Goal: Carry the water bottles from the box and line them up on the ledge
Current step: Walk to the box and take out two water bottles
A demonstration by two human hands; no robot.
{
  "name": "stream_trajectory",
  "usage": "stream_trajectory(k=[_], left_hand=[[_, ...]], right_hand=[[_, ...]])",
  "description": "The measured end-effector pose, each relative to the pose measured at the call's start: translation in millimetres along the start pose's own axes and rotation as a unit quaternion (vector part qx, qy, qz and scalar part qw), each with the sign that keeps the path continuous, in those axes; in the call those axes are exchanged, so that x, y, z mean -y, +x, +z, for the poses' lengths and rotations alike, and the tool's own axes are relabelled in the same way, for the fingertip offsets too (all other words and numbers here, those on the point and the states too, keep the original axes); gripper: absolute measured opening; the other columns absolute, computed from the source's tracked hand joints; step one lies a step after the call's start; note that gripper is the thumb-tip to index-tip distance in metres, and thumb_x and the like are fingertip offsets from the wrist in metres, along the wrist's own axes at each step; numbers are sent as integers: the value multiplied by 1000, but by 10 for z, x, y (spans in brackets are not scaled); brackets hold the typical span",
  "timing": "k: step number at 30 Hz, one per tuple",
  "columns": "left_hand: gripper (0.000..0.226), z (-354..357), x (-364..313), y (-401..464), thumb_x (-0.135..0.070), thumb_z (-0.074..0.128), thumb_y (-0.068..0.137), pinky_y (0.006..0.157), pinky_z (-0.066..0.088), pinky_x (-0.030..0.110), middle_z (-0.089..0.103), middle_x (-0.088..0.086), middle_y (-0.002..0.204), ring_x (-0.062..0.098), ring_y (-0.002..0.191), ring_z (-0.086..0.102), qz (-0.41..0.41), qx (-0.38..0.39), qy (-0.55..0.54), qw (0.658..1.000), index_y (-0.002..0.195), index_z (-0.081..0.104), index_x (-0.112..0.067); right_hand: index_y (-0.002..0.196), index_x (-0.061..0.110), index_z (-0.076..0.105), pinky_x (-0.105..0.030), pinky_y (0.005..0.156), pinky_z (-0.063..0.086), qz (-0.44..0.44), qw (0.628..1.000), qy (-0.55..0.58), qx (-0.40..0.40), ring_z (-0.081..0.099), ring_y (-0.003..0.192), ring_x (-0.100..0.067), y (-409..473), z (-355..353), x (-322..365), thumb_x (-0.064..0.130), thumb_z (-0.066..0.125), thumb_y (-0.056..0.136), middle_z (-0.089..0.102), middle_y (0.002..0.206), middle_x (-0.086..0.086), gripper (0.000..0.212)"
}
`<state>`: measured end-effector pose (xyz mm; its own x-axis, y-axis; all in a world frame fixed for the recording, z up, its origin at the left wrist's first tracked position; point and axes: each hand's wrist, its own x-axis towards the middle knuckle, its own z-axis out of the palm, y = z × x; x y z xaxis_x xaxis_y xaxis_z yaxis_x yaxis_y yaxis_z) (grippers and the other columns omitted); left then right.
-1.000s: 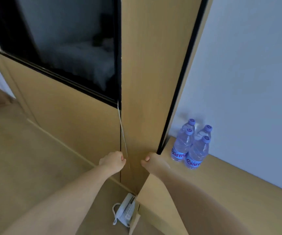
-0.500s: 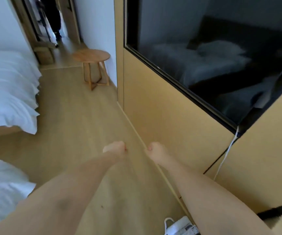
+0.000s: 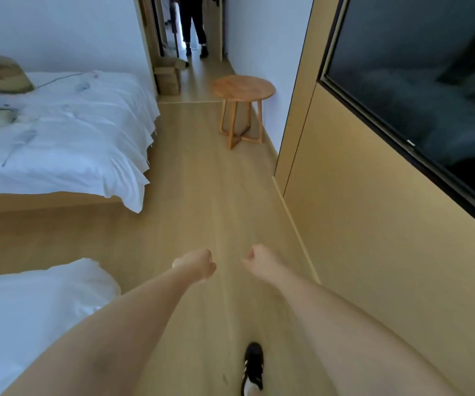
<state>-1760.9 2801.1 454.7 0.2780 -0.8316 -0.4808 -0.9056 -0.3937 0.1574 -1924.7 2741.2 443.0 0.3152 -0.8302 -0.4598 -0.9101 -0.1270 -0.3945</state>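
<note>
Head view: both bare arms reach forward over the wooden floor, and the left hand and right hand are curled into loose fists that hold nothing, a narrow gap of floor between them. No bottle shows anywhere in the frame, and no ledge. The cardboard box stands far ahead of the hands by the doorway, too small to tell what it holds. No writing can be read; a tiny pale mark on the lower edge of the dark screen, on the wall panel right of the right hand, is illegible. Just beyond the box a person is cut off above the waist. A round wooden stool sits ahead and slightly right of the hands, a white bed ahead to the left, another white bed corner beside the left forearm, cropped by the frame. A dark shoe shows below, between the arms.
</note>
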Motion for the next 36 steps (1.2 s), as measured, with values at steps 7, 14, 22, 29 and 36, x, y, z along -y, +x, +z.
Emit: stream_trajectory(k=[7, 14, 22, 29, 36], left_hand=[[32, -628, 288, 1296, -32, 38, 98, 77, 42, 29, 60, 2, 117, 23, 105, 58, -59, -3, -55, 997, 121, 54, -16], [31, -1550, 353, 2418, -30, 37, 97, 78, 45, 31, 60, 3, 112, 23, 98, 59, -94, -45, -90, 990, 119, 53, -16], [30, -2319, 631, 3879, -30, 38, 97, 77, 46, 31, 57, -1, 99, 20, 90, 58, -95, -47, -89, 990, 116, 55, -15], [28, -3268, 940, 5570, -25, 37, 97, 79, 47, 32, 61, 4, 105, 23, 92, 59, -77, -48, -81, 993, 113, 56, -13], [23, -4342, 1024, 6945, -22, 37, 96, 70, 43, 30, 56, 2, 87, 23, 82, 57, -52, -51, -60, 996, 102, 56, -12]], right_hand=[[110, 11, 58, -35, 85, 46, -47, 997, -61, 29, 59, 107, -33, 1535, -518, 532, 45, 53, 95, 63, 115, -15, 37], [104, 15, 58, -42, 94, 49, -96, 992, -78, 35, 60, 107, -31, 2832, -1271, 1205, 44, 51, 96, 63, 111, -10, 31], [111, 9, 59, -39, 92, 50, -110, 990, -79, 47, 61, 105, -31, 4294, -1738, 1800, 41, 51, 97, 64, 114, -12, 35], [112, 12, 57, -35, 82, 48, -95, 989, -104, 37, 61, 104, -28, 5874, -2298, 2617, 44, 47, 98, 63, 115, -7, 36], [113, 16, 58, -37, 87, 51, -63, 994, -93, 4, 61, 104, -26, 7138, -3078, 3186, 46, 47, 98, 63, 115, -5, 36]])
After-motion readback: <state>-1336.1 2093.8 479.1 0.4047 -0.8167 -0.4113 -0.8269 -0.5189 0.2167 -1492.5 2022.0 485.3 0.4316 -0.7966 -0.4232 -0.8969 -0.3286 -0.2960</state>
